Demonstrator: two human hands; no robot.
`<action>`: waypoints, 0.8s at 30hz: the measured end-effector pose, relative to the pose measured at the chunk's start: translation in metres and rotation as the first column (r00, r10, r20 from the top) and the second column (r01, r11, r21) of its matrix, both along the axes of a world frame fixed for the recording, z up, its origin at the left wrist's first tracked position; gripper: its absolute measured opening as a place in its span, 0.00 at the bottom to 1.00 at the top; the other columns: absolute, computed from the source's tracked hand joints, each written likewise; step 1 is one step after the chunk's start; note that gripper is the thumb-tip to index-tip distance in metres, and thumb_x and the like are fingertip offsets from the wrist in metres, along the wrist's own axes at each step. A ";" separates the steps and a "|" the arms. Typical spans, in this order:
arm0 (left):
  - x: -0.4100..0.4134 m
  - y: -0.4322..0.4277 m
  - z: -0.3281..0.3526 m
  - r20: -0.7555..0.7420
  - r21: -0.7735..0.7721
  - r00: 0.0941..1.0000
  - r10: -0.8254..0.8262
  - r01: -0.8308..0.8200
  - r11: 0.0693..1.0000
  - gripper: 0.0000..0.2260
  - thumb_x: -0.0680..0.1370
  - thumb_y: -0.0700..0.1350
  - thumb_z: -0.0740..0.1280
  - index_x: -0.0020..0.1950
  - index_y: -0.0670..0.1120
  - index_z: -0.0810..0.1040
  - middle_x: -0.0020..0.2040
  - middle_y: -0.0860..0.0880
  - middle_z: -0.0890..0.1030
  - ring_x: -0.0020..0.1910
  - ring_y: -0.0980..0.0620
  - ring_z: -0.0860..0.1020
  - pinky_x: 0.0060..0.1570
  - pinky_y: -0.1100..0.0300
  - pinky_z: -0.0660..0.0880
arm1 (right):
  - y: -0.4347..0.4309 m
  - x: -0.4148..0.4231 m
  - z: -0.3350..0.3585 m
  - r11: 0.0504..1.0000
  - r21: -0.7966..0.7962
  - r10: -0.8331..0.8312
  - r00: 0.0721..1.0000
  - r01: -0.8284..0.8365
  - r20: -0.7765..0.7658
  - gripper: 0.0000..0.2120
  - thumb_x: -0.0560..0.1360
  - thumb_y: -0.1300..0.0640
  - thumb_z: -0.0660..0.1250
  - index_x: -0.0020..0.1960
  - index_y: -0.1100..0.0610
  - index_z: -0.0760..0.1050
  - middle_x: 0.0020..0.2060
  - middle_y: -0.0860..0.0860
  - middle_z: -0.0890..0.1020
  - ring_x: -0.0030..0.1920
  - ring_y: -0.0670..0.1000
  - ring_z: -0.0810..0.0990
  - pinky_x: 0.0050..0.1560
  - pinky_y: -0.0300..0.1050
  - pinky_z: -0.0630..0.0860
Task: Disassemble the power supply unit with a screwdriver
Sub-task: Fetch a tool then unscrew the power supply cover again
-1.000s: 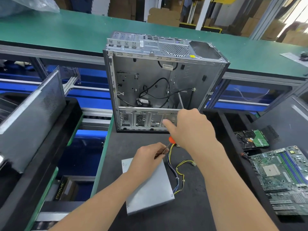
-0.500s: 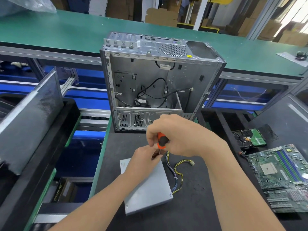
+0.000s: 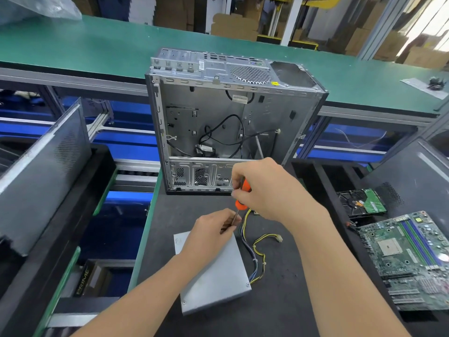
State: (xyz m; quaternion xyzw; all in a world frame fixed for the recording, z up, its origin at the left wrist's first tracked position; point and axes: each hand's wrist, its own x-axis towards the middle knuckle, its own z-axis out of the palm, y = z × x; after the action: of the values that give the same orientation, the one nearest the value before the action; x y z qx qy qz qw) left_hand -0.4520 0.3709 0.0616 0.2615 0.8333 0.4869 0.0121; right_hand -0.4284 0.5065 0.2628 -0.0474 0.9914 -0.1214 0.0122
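Beyond my fingers stands the stripped computer case (image 3: 230, 122), open side toward me. Directly under my left fingers, and running back toward me from them, lies the power supply unit (image 3: 218, 276). It is a flat grey metal box on the dark mat (image 3: 279, 312), and my left hand (image 3: 211, 229) hides its far corner. I judge it stiff, fairly heavy for its bulk and smooth-skinned, so it may skate on the mat when I bear down. I'd pin it with a palm on the lid or grip its long edges, staying off any sharp sheet-metal seams. Just right of my fingers trails its cable bundle (image 3: 255, 254), soft and floppy and no good as a hold. My right hand (image 3: 267, 190) is wrapped round the orange handle of the screwdriver (image 3: 241, 204), which stands nearly upright just above the left hand. My left fingertips (image 3: 237, 218) pinch the thin shaft low down, steadying it. The tip and its screw are hidden beneath them, so I cannot tell whether it is seated.
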 end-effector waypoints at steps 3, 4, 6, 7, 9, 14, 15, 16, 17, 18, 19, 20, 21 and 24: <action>0.001 -0.001 0.001 -0.014 0.006 1.000 -0.003 0.003 1.000 0.17 0.77 0.36 0.72 0.54 0.58 0.77 0.48 0.68 0.83 0.49 0.64 0.83 0.54 0.61 0.82 | 0.007 0.000 0.008 0.987 -0.027 0.162 0.982 -0.160 0.093 0.14 0.71 0.64 0.71 0.47 0.45 0.75 0.39 0.42 0.83 0.46 0.47 0.78 0.41 0.45 0.75; 0.002 -0.001 0.001 -0.024 0.001 1.000 -0.005 0.005 1.000 0.16 0.77 0.36 0.72 0.54 0.58 0.78 0.47 0.66 0.83 0.49 0.63 0.84 0.54 0.60 0.82 | 0.008 0.000 0.010 0.977 -0.040 0.212 0.970 -0.209 0.118 0.17 0.69 0.67 0.69 0.47 0.45 0.77 0.39 0.43 0.83 0.46 0.47 0.78 0.42 0.45 0.75; 0.001 -0.002 0.002 -0.046 -0.024 0.999 -0.003 0.002 1.000 0.15 0.77 0.37 0.72 0.54 0.57 0.79 0.46 0.65 0.83 0.48 0.63 0.83 0.53 0.60 0.81 | 0.005 0.002 0.012 0.948 -0.040 0.319 0.937 -0.317 0.139 0.20 0.68 0.71 0.66 0.49 0.48 0.79 0.41 0.43 0.83 0.48 0.47 0.76 0.46 0.43 0.72; 0.002 -0.002 0.003 -0.060 -0.037 0.998 0.005 -0.007 0.999 0.15 0.77 0.38 0.72 0.54 0.59 0.78 0.44 0.68 0.82 0.47 0.65 0.83 0.52 0.64 0.80 | 0.004 0.002 0.011 0.933 -0.027 0.360 0.922 -0.360 0.141 0.20 0.68 0.71 0.67 0.50 0.48 0.80 0.42 0.43 0.82 0.49 0.47 0.75 0.47 0.42 0.71; 0.003 -0.001 0.006 -0.104 -0.050 0.994 0.024 -0.029 0.998 0.19 0.76 0.38 0.72 0.52 0.62 0.73 0.45 0.73 0.79 0.43 0.69 0.79 0.45 0.73 0.74 | 0.002 0.005 0.007 0.933 -0.032 0.358 0.922 -0.358 0.149 0.18 0.71 0.67 0.69 0.53 0.47 0.79 0.47 0.44 0.78 0.50 0.47 0.74 0.49 0.45 0.73; 0.003 0.001 0.003 -0.092 -0.029 0.996 0.019 -0.022 0.999 0.13 0.77 0.39 0.71 0.53 0.57 0.77 0.51 0.61 0.82 0.45 0.61 0.82 0.49 0.60 0.81 | -0.002 0.005 -0.003 0.956 0.187 -0.221 0.975 0.224 -0.035 0.23 0.79 0.32 0.62 0.41 0.52 0.67 0.37 0.49 0.70 0.40 0.56 0.73 0.40 0.48 0.70; 0.003 0.002 0.002 -0.084 -0.026 0.996 0.015 -0.017 1.000 0.11 0.77 0.41 0.70 0.54 0.56 0.78 0.52 0.61 0.83 0.46 0.61 0.83 0.50 0.57 0.82 | -0.002 0.004 -0.004 0.931 0.182 -0.313 0.949 0.316 -0.042 0.26 0.80 0.33 0.61 0.39 0.54 0.65 0.35 0.49 0.68 0.38 0.57 0.72 0.38 0.47 0.68; 0.004 0.002 0.001 -0.089 -0.030 0.996 0.013 -0.016 0.999 0.10 0.78 0.42 0.69 0.54 0.56 0.79 0.52 0.61 0.83 0.46 0.61 0.83 0.51 0.56 0.82 | -0.002 0.003 -0.005 0.922 0.148 -0.357 0.934 0.358 -0.032 0.25 0.81 0.35 0.62 0.38 0.55 0.65 0.35 0.50 0.68 0.37 0.56 0.72 0.36 0.47 0.67; 0.004 0.002 0.001 -0.089 -0.029 0.996 0.012 -0.014 0.999 0.09 0.78 0.43 0.69 0.54 0.56 0.79 0.51 0.60 0.83 0.46 0.60 0.83 0.51 0.55 0.82 | -0.001 0.002 -0.006 0.929 0.112 -0.353 0.935 0.353 -0.020 0.23 0.82 0.39 0.64 0.39 0.55 0.68 0.35 0.50 0.70 0.37 0.56 0.74 0.36 0.46 0.69; 0.004 0.002 0.002 -0.084 -0.023 0.996 0.012 -0.014 1.000 0.08 0.78 0.44 0.68 0.54 0.55 0.80 0.49 0.58 0.84 0.46 0.60 0.83 0.51 0.55 0.82 | 0.001 0.000 -0.007 0.949 0.078 -0.305 0.952 0.305 -0.016 0.19 0.82 0.43 0.65 0.42 0.56 0.71 0.37 0.51 0.73 0.39 0.57 0.76 0.37 0.47 0.72; 0.004 0.001 0.002 -0.071 -0.012 0.997 0.012 -0.013 1.000 0.08 0.78 0.43 0.69 0.53 0.55 0.81 0.47 0.58 0.85 0.46 0.61 0.84 0.51 0.55 0.82 | 0.001 0.001 -0.006 0.969 0.047 -0.242 0.970 0.243 -0.009 0.14 0.81 0.46 0.67 0.45 0.55 0.73 0.40 0.52 0.76 0.42 0.57 0.78 0.39 0.49 0.76; 0.003 0.000 0.001 -0.060 -0.003 0.998 0.013 -0.013 1.000 0.09 0.78 0.41 0.70 0.53 0.53 0.82 0.47 0.59 0.85 0.47 0.62 0.84 0.52 0.56 0.83 | 0.002 0.001 -0.005 0.984 0.014 -0.177 0.984 0.177 -0.003 0.09 0.80 0.48 0.68 0.47 0.53 0.74 0.42 0.51 0.79 0.44 0.57 0.79 0.43 0.50 0.79; 0.003 0.000 0.000 -0.050 0.001 0.999 0.014 -0.014 1.000 0.10 0.77 0.38 0.71 0.54 0.52 0.83 0.47 0.59 0.85 0.48 0.63 0.84 0.53 0.57 0.82 | 0.003 0.002 -0.002 0.994 -0.012 -0.111 0.994 0.111 0.006 0.07 0.79 0.50 0.70 0.48 0.51 0.74 0.43 0.50 0.80 0.46 0.56 0.79 0.45 0.51 0.81; 0.002 0.000 0.002 -0.039 -0.005 0.999 0.019 -0.020 1.000 0.12 0.76 0.35 0.72 0.53 0.52 0.83 0.45 0.64 0.84 0.47 0.66 0.83 0.53 0.63 0.81 | 0.004 0.003 0.004 0.994 -0.055 0.097 0.994 -0.095 0.048 0.11 0.75 0.58 0.73 0.49 0.46 0.73 0.41 0.44 0.80 0.49 0.50 0.78 0.48 0.53 0.80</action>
State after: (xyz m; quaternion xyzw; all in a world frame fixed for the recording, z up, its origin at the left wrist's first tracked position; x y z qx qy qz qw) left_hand -0.4500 0.3705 0.0635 0.2629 0.8371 0.4796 -0.0083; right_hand -0.4252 0.5108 0.2671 -0.0923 0.9838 -0.1477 0.0419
